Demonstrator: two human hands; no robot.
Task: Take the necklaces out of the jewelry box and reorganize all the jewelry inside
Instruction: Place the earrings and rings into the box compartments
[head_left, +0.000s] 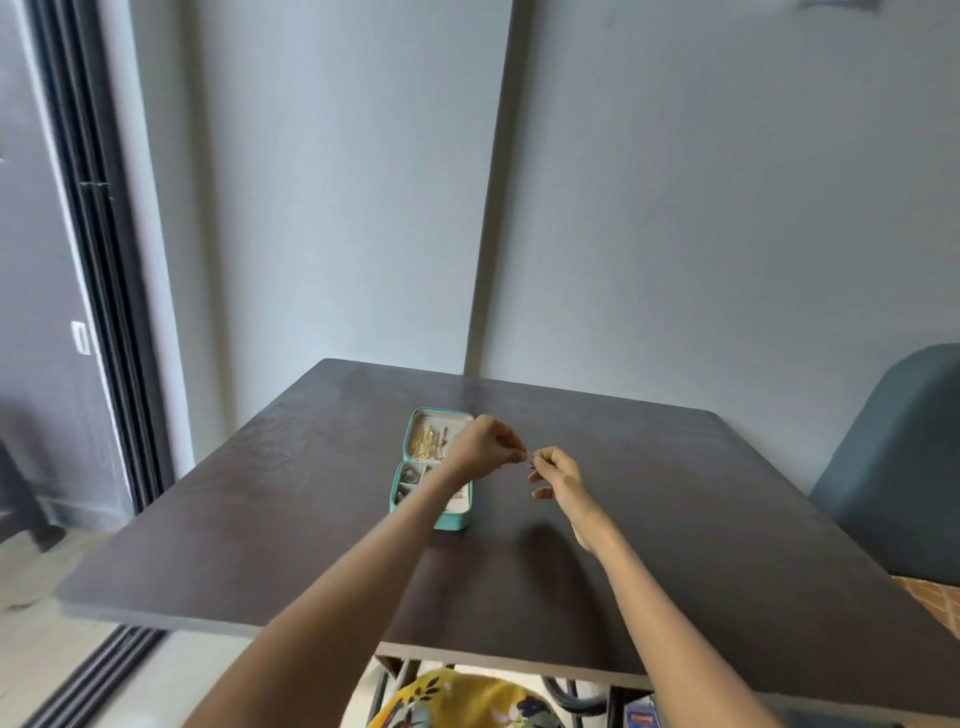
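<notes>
Soft, even daylight; moderate brightness. A faint diffuse shadow lies on the dark brown matte table top (675, 519) just below the right hand's fingers (545, 460). No glare. Wide-angle bending of straight lines toward frame edges. Overall slight softness; fingertip detail unresolved.

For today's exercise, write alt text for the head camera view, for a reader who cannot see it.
Two bare hands meet above a dark table, the left hand and right hand each pinching a tiny piece of jewelry, too small to identify. Just behind the left hand, an open teal jewelry box lies flat, gold pieces showing in its far half.
</notes>
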